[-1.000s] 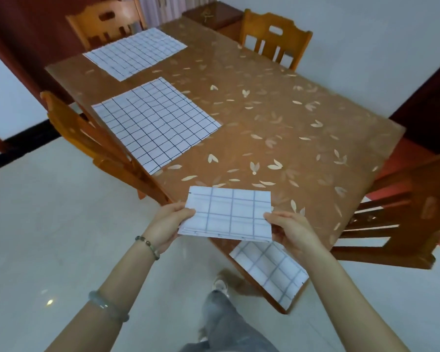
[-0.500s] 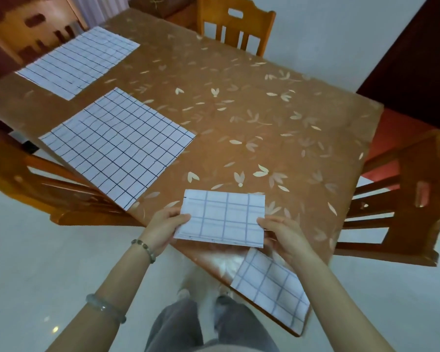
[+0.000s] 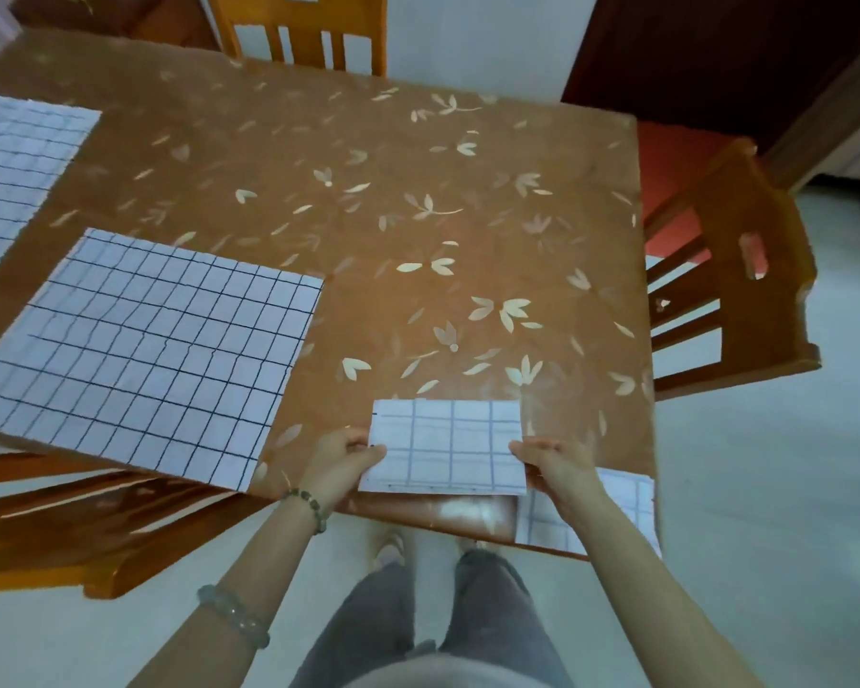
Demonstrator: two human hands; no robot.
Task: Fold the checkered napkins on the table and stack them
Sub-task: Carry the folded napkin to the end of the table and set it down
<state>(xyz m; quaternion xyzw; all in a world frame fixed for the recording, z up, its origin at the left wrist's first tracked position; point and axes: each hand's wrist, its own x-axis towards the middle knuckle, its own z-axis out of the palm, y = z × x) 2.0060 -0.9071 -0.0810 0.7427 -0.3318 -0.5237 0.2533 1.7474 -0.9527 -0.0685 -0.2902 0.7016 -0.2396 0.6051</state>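
Both hands hold folded checkered napkin (image 3: 448, 446) at tabletop (image 3: 368, 191) near edge, toward near-right corner. L hand (image 3: 341, 461) pinches napkin's left side, thumb on top. R hand (image 3: 557, 464) pinches right side. Each grip closed on cloth. 2nd folded napkin (image 3: 626, 499) lies at near-right corner, partly behind R wrist, overhanging edge. Open napkin (image 3: 145, 350) flat at near-left corner. Far open napkin (image 3: 16, 161) lies beyond it along left edge. Wooden chair (image 3: 731, 290) stands at right edge.
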